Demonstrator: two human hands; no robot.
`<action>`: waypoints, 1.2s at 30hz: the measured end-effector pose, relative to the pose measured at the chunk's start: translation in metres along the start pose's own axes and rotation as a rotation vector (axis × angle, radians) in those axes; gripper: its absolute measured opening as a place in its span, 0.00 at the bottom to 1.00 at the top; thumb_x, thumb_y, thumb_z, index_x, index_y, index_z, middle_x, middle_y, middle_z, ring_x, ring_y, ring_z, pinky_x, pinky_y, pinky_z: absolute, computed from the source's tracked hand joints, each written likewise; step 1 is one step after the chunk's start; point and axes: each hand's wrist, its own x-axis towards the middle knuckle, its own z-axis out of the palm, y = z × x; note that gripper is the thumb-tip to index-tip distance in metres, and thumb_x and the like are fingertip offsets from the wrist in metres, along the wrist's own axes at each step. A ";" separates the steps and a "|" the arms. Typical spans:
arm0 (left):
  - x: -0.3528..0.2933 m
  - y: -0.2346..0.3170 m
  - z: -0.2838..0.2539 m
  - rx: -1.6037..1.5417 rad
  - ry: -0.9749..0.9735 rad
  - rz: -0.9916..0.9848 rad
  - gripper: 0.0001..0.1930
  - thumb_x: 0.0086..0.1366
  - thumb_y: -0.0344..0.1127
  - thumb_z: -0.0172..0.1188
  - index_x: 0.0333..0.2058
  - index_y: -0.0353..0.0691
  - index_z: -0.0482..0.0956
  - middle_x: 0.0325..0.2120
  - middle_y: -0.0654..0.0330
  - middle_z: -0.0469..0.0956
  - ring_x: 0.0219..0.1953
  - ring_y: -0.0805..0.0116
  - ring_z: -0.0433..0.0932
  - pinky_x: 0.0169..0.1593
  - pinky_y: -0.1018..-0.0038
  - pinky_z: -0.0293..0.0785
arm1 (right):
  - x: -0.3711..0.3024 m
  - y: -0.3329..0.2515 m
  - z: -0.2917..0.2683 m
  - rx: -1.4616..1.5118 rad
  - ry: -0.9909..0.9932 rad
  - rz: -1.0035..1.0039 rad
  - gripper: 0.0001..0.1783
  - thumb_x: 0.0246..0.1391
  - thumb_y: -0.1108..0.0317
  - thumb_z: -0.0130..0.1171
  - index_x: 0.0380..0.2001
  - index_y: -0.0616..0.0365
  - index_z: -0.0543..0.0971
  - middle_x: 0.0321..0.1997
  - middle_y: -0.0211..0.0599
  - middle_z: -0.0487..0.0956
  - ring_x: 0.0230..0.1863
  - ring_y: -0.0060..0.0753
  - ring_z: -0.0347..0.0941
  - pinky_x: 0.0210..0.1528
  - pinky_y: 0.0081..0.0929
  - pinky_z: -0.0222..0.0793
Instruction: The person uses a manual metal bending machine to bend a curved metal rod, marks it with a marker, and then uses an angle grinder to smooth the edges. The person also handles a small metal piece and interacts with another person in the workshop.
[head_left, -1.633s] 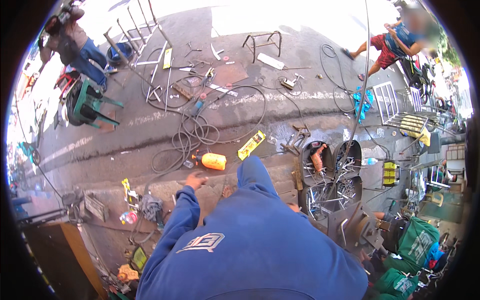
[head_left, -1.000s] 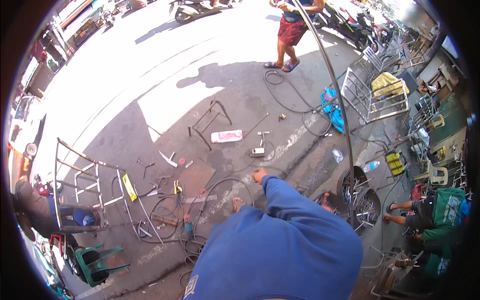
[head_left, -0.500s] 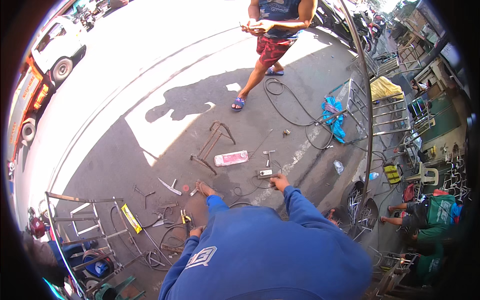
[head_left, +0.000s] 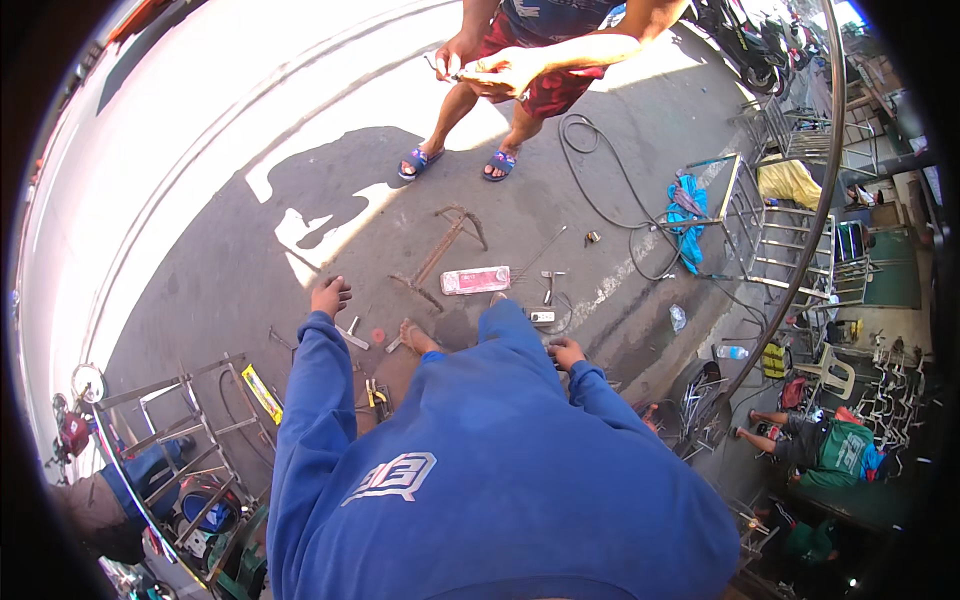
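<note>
My left hand (head_left: 330, 295) is held out forward on the left, over the pavement, with its fingers apart and nothing visible in them. Just beyond it toward my foot lies a flat metal blade-like piece (head_left: 352, 338). Low on the right is my right hand (head_left: 567, 353), its fingers loosely bent and apart, close to a white outlet box (head_left: 542, 317). I make out nothing in it. A hammer-like metal tool (head_left: 550, 285) and a red-and-white box (head_left: 475, 280) lie ahead. Near my left forearm is a yellow-handled clamp (head_left: 377, 394).
A rusty metal frame (head_left: 435, 255) stands ahead. Facing me, a person in red shorts (head_left: 545, 90) handles a small item. Black cable (head_left: 610, 205) loops across the ground toward a blue cloth (head_left: 687, 222). Metal racks (head_left: 795, 240) stand right, another frame (head_left: 185, 420) left.
My left hand has left the clamp area and swung forward. My right hand has drawn back from beside the outlet box. The person opposite has come nearer, and my right knee shows farther forward.
</note>
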 end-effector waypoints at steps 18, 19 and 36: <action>-0.129 0.075 0.173 -0.498 0.192 0.313 0.15 0.65 0.38 0.55 0.46 0.33 0.76 0.33 0.57 0.80 0.33 0.71 0.78 0.40 0.75 0.74 | 0.168 -0.249 -0.101 -0.485 -0.225 -0.175 0.16 0.52 0.63 0.58 0.43 0.57 0.77 0.34 0.32 0.80 0.34 0.28 0.77 0.32 0.31 0.70; -0.131 0.078 0.178 -0.511 0.202 0.312 0.15 0.65 0.38 0.55 0.46 0.33 0.76 0.32 0.58 0.80 0.33 0.71 0.78 0.40 0.75 0.74 | 0.169 -0.253 -0.103 -0.513 -0.230 -0.181 0.16 0.52 0.62 0.57 0.43 0.57 0.77 0.34 0.32 0.80 0.34 0.28 0.77 0.32 0.31 0.71; -0.155 0.100 0.165 -0.412 0.017 0.338 0.13 0.66 0.35 0.54 0.43 0.30 0.76 0.31 0.57 0.79 0.31 0.73 0.78 0.39 0.77 0.75 | 0.104 -0.118 -0.070 -0.503 -0.151 -0.160 0.15 0.49 0.64 0.59 0.39 0.59 0.81 0.31 0.35 0.81 0.30 0.30 0.77 0.30 0.32 0.72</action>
